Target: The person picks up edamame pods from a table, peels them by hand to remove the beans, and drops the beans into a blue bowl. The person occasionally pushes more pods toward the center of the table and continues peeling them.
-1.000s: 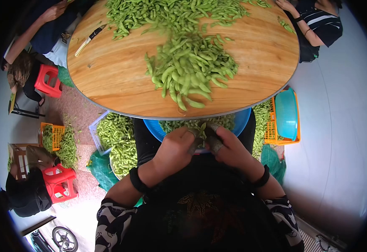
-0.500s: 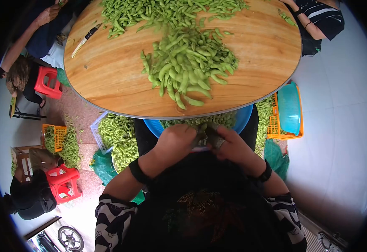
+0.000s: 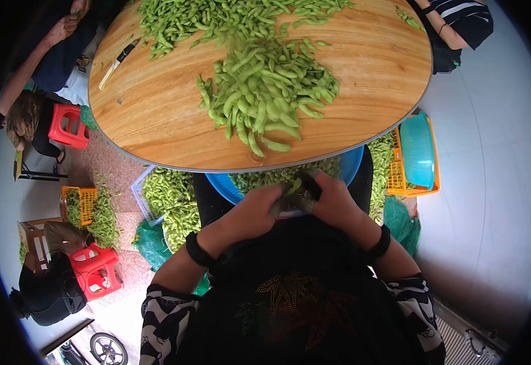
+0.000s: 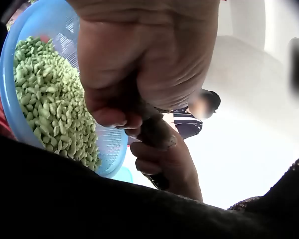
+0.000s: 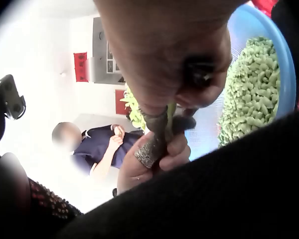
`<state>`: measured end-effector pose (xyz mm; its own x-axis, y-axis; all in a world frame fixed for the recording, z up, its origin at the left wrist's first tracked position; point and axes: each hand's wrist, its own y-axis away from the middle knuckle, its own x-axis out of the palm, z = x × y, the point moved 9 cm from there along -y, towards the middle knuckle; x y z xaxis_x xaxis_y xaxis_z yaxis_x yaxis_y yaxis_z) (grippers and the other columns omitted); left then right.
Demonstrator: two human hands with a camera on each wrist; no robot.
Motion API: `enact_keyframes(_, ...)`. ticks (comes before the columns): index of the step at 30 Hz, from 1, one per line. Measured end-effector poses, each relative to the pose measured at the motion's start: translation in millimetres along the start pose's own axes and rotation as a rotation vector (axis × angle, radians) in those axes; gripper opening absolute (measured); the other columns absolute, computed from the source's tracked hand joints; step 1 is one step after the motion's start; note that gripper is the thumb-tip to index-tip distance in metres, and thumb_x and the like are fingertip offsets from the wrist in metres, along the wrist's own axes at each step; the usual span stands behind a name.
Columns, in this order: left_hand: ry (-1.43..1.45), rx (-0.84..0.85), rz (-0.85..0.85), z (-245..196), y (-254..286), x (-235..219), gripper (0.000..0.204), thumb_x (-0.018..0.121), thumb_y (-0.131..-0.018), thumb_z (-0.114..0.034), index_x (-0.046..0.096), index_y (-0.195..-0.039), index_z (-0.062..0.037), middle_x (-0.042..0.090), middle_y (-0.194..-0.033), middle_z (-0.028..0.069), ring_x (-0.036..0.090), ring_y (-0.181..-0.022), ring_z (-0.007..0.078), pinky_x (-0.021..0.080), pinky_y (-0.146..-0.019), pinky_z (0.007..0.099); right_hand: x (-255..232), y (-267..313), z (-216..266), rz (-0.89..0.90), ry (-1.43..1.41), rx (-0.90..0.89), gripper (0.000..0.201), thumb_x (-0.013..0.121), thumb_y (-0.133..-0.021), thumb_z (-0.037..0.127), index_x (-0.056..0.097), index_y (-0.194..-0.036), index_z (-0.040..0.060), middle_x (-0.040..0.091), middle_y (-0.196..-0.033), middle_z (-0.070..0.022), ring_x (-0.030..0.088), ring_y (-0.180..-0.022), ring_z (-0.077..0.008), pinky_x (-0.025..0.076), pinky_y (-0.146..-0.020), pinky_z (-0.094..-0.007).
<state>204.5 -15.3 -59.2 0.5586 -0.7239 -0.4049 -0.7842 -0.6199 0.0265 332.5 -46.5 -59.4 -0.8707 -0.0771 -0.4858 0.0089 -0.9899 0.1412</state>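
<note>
A green soybean pod (image 3: 296, 185) is pinched between both hands in front of the torso. My left hand (image 3: 254, 210) grips it from the left, with the fingers curled in. From the right, my right hand (image 3: 339, 208) pinches it, fingertips close against those of the left. Dark, worn coverings wrap the thumbs and some fingers, and they hide much of the pod. In the right wrist view a thin strip of the pod (image 5: 170, 115) shows between the fingertips. Just beyond the hands is a blue basket (image 3: 355, 163), holding shelled green beans (image 4: 55, 107).
Above the basket juts the edge of a wooden table (image 3: 174, 125), bearing heaped pods (image 3: 265, 85) and a knife (image 3: 118, 64). Crates of pods stand on both sides, with a teal basket (image 3: 416, 150) at the right. Other people sit around, near red stools (image 3: 69, 126).
The fingers have shifted round the pod, and the left hand has turned and lowered slightly. Both hands stay together by the basket. The table has slid a little left in the head view.
</note>
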Motion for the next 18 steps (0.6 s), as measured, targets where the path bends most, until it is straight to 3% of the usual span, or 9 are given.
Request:
enact_keyframes(1,-0.062,0.008,0.048,-5,-1,0,0.013,0.052,-0.085,-0.004,0.056,-0.096,0.0003,0.06,-0.086,0.0191,0.057,-0.078,0.0374,0.046,-0.068,0.0408,3,-1,-1,0.023,0.028,0.025,0.049,0.075,-0.073,0.02,0.056,-0.113,-0.001,0.066,-0.09,-0.0184,0.066,-0.085,-0.035,0.053,-0.073,-0.0381)
enact_keyframes(2,-0.124,0.014,0.095,-7,0,2,0.015,0.053,-0.082,-0.003,0.056,-0.096,0.0005,0.059,-0.091,0.0223,0.056,-0.083,0.0432,0.046,-0.071,0.0449,5,-1,-1,0.024,0.026,0.022,0.049,0.075,-0.073,0.02,0.056,-0.113,-0.001,0.066,-0.09,-0.0184,0.066,-0.085,-0.035,0.053,-0.073,-0.0381)
enact_keyframes(5,-0.154,-0.01,0.097,-8,5,4,0.016,0.05,-0.078,0.0,0.054,-0.093,0.0022,0.058,-0.088,0.0255,0.055,-0.086,0.047,0.045,-0.072,0.0511,13,-2,-1,-0.02,0.085,-0.058,0.044,0.074,-0.072,0.021,0.058,-0.105,-0.0014,0.065,-0.091,-0.0201,0.064,-0.084,-0.0383,0.053,-0.072,-0.0396)
enact_keyframes(7,-0.18,-0.038,0.08,-2,7,8,0.015,0.049,-0.079,-0.001,0.055,-0.092,0.0026,0.059,-0.088,0.0256,0.055,-0.086,0.0468,0.045,-0.072,0.051,13,1,18,-0.164,0.19,-0.328,0.037,0.078,-0.068,0.023,0.06,-0.091,-0.001,0.064,-0.078,-0.0189,0.064,-0.075,-0.0391,0.052,-0.065,-0.0407)
enact_keyframes(9,-0.204,-0.064,0.066,3,8,8,0.014,0.049,-0.08,-0.003,0.055,-0.091,0.003,0.059,-0.088,0.0256,0.056,-0.086,0.0465,0.045,-0.072,0.0508,18,2,12,-0.121,0.22,-0.291,0.033,0.075,-0.068,0.02,0.058,-0.087,-0.0008,0.063,-0.076,-0.0192,0.062,-0.074,-0.0414,0.051,-0.064,-0.043)
enact_keyframes(12,-0.136,-0.165,0.101,21,10,10,0.014,0.052,-0.081,-0.002,0.057,-0.093,0.0014,0.06,-0.088,0.0226,0.059,-0.083,0.04,0.046,-0.071,0.044,23,-6,3,-0.044,0.238,-0.207,0.024,0.07,-0.069,0.015,0.055,-0.08,0.0,0.062,-0.077,-0.02,0.06,-0.074,-0.0439,0.05,-0.064,-0.0465)
enact_keyframes(14,0.002,-0.214,0.045,36,13,4,0.014,0.053,-0.083,-0.005,0.058,-0.094,0.0019,0.061,-0.079,0.0198,0.061,-0.074,0.0309,0.046,-0.066,0.0395,25,-13,-7,-0.012,0.228,-0.162,0.02,0.067,-0.07,0.013,0.053,-0.078,0.0006,0.062,-0.078,-0.0204,0.059,-0.075,-0.0442,0.049,-0.064,-0.0476)
enact_keyframes(16,-0.016,-0.265,0.023,32,18,-9,0.014,0.053,-0.085,-0.007,0.059,-0.093,0.0019,0.06,-0.076,0.0175,0.059,-0.07,0.0261,0.046,-0.064,0.0367,27,-20,-24,0.001,0.319,-0.137,0.022,0.063,-0.065,0.009,0.057,-0.085,0.0011,0.062,-0.094,-0.0213,0.061,-0.077,-0.0434,0.051,-0.069,-0.0477)
enact_keyframes(18,-0.033,-0.32,0.008,29,23,-21,0.014,0.053,-0.087,-0.008,0.06,-0.093,0.0019,0.06,-0.073,0.0152,0.058,-0.066,0.0214,0.046,-0.062,0.0339,15,-21,-27,-0.047,0.374,-0.179,0.024,0.062,-0.065,0.01,0.058,-0.088,0.0017,0.061,-0.094,-0.0208,0.061,-0.077,-0.0428,0.052,-0.069,-0.0471)
